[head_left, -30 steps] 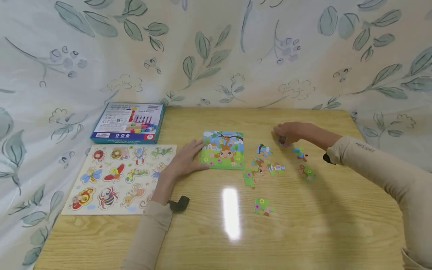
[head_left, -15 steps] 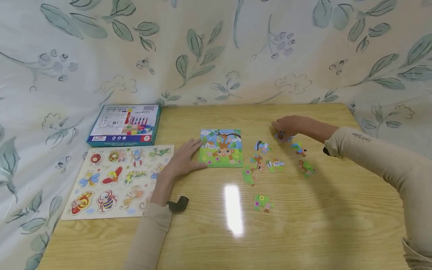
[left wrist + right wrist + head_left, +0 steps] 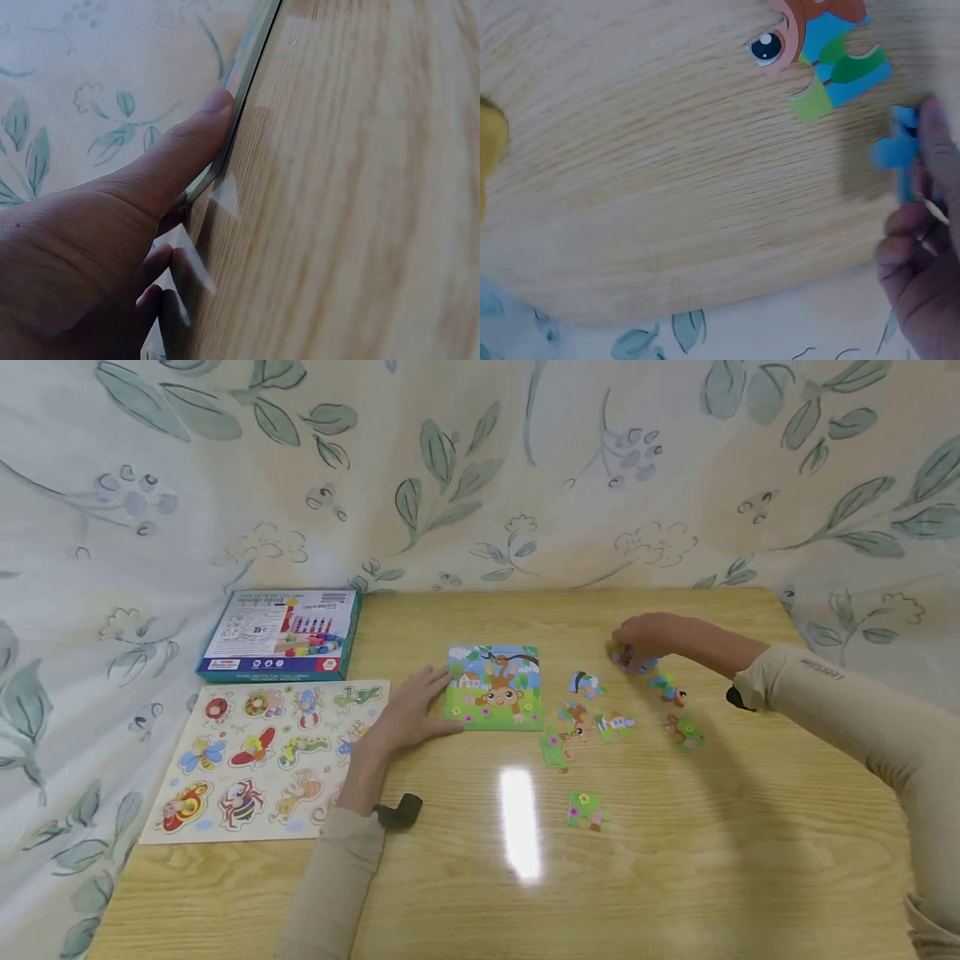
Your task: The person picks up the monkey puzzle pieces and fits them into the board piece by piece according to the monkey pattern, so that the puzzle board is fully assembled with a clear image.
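Note:
My left hand [image 3: 408, 710] rests at the left edge of a square monkey picture board [image 3: 493, 689], fingers spread. In the left wrist view, the thumb [image 3: 199, 142] lies along the board's thin edge, close to the wood. At the back right, my right hand [image 3: 652, 637] pinches a blue jigsaw piece [image 3: 900, 154] between thumb and fingers, its knob pointing away from the hand in the right wrist view. Close by lies a jigsaw piece with a monkey's eye [image 3: 840, 56]. Several more loose pieces lie between the hands, among them one with a white fence [image 3: 615, 724].
A flat insect picture board [image 3: 258, 752] lies at the left, with a blue-edged toy box [image 3: 277, 635] behind it. One green jigsaw piece [image 3: 585, 808] sits apart toward the front. A leaf-patterned cloth [image 3: 480, 485] hangs behind the wooden table [image 3: 637, 893].
My right hand has shifted slightly to the right, and more of the jigsaw piece shows under its fingers. The left hand keeps its place at the board; the head view has moved a little.

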Tool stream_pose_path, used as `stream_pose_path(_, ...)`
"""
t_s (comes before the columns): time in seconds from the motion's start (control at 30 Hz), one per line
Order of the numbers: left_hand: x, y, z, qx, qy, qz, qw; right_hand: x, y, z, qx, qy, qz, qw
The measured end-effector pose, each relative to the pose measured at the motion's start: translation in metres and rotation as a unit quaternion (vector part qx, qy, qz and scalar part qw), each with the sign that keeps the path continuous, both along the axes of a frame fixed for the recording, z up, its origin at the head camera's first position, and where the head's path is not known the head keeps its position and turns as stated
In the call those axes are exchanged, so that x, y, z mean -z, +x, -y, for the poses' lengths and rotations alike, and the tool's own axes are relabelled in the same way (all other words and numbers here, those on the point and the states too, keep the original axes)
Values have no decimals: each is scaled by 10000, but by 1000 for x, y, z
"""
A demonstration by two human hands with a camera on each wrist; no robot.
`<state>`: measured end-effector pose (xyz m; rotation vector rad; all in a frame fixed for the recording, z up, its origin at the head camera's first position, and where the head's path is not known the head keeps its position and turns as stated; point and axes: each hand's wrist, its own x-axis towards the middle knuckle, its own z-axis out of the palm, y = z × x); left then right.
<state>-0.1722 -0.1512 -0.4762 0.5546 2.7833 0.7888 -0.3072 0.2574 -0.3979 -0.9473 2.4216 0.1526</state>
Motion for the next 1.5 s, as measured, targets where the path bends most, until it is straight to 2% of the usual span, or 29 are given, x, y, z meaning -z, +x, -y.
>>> stream_pose_path(0.1,2,1,1,-15,49,-12,10000,1,2,0,169,-723,27,9972)
stream_pose_path(0.2,3,3,0,-29,-9,59,10000,2,5,5,482,-1614,165,9856)
stream_pose_path(0.27,3,4,0,-49,4,113,9999,-1,9,14,823,-2114,339,9733)
stream_pose_path(0.37,1,4,0,-107,78,116,9998,-5,16,33,1259,-2810,672,9490)
stream_pose_path(0.5,-1,3,-1,-98,67,94,9999,-7,27,60,1574,-3454,1040,9193)
stream_pose_path(0.57,1,3,-2,-65,17,75,9999,-8,36,74,1709,-3644,1188,9077)
stream_pose_path(0.67,3,3,-3,-25,-16,44,10000,-9,49,95,1756,-3834,1312,8972)
stream_pose_path(0.77,3,3,-3,-15,-14,-36,10000,-9,58,112,1696,-3878,1293,8967)
stream_pose_path(0.9,0,3,-2,-20,-19,-56,10000,-1,60,134,1558,-3760,1077,9071)
stream_pose_path(0.97,-1,3,-1,-47,-4,-31,10000,4,58,144,1458,-3703,967,9123)
stream_pose_path(1.07,-3,5,1,-117,3,47,9999,10,54,157,1317,-3675,1050,9146)
stream_pose_path(1.17,-2,6,2,-146,-25,123,9998,12,50,166,1179,-3544,1061,9216)
stream_pose_path(1.3,-3,5,1,-113,3,93,9999,13,42,171,941,-3286,973,9347)
stream_pose_path(1.43,-5,3,0,-78,-5,23,10000,14,36,173,663,-3154,1132,9399)
stream_pose_path(1.5,-6,2,-1,-62,-42,24,10000,14,33,173,463,-3100,1072,9435)
